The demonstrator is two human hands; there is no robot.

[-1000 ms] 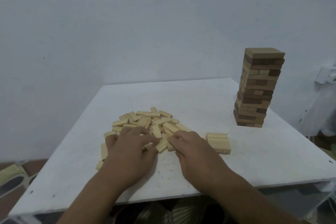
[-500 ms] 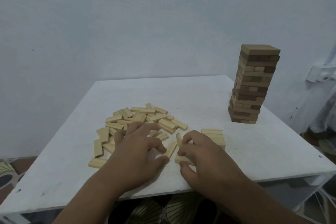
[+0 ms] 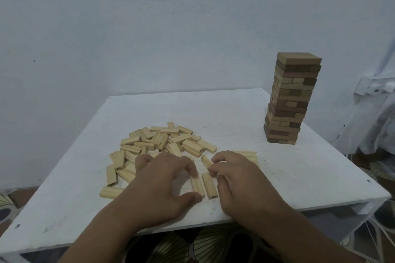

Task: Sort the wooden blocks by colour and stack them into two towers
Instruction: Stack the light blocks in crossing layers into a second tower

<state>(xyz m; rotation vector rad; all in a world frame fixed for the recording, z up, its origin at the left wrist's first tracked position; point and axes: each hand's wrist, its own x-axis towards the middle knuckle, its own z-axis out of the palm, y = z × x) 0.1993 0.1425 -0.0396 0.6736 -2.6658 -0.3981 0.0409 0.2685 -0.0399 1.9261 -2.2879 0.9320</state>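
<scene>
A loose heap of several light wooden blocks (image 3: 162, 143) lies on the white table (image 3: 235, 117), left of centre. Two light blocks (image 3: 204, 186) lie side by side near the front edge, between my hands. My left hand (image 3: 162, 179) pinches the left one of the pair between finger and thumb. My right hand (image 3: 235, 173) has curled fingers on the right one and on a third light block (image 3: 206, 160) just behind. A low stack of light blocks (image 3: 248, 153) shows partly behind my right hand. A tall tower of darker brown blocks (image 3: 290, 100) stands at the right.
The table's front edge (image 3: 192, 225) runs just under my wrists. A pale wall rises behind the table. A white socket strip (image 3: 372, 87) and cloth sit at the far right. Patterned floor shows below the table.
Both hands drew back from the heap toward the front edge. They pulled out light blocks, and two of these now lie side by side between the hands.
</scene>
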